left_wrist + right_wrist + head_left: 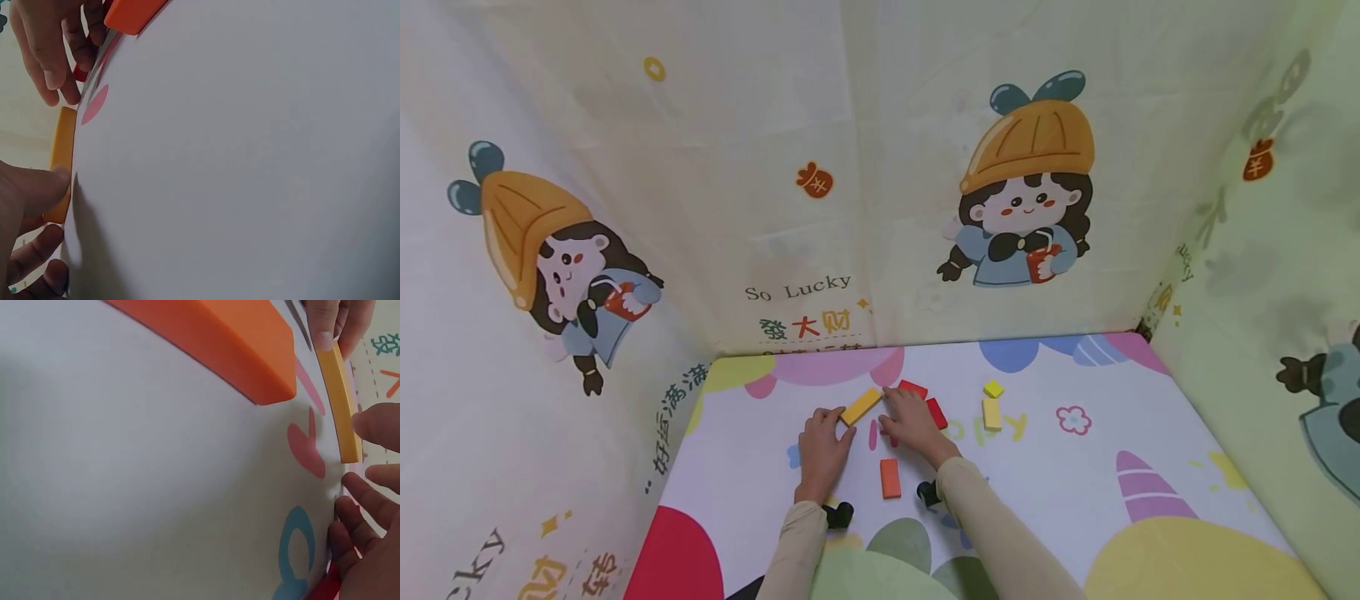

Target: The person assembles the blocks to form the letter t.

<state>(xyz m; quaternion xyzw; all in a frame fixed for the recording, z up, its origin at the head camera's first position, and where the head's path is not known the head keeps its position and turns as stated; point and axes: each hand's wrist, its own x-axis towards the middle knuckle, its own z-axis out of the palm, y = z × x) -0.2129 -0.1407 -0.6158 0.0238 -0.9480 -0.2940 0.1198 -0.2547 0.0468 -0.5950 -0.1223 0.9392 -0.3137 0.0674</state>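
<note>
A long yellow-orange block [861, 407] lies on the table between the two hands. My left hand [822, 454] pinches its near left end, with the thumb [47, 189] along one side in the left wrist view. Close to the far right end is my right hand [917, 425], its fingers loosely spread. In the right wrist view the right thumb [378, 427] is beside the yellow-orange block [340, 403]; whether it touches cannot be told. Two red blocks, one [913, 388] behind and one [937, 413] beside the right hand, are partly covered by it.
An orange block [890, 478] lies between the forearms. To the right are a pale yellow block [992, 414] and a small bright yellow block [994, 389]. Printed cloth [880, 250] hangs behind and at both sides of the patterned table [1037, 500].
</note>
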